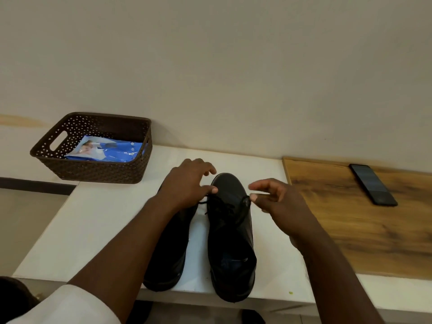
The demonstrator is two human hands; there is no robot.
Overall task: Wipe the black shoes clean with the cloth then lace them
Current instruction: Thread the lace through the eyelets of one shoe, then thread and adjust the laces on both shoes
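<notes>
- Two black shoes sit side by side on the white surface (93,220): left shoe (173,249), right shoe (230,232).
- Left hand (187,183) pinches the lace (204,201) of the right shoe.
- Right hand (275,202) pinches the lace's other end; its grip is closed on it.

Right shoe (231,239): on the counter (98,220), between the left hand (189,183) and the right hand (278,202), toe pointing away.
Left shoe (168,253): just left of the right shoe, under the left forearm.
Laces (217,204): across the right shoe, between the two hands.
Basket (93,164): behind and left of the left hand.
Packet (105,152): inside the basket.
Wooden board (350,218): right of the right hand.
Phone (372,184): on the board, behind and right of the right hand.
</notes>
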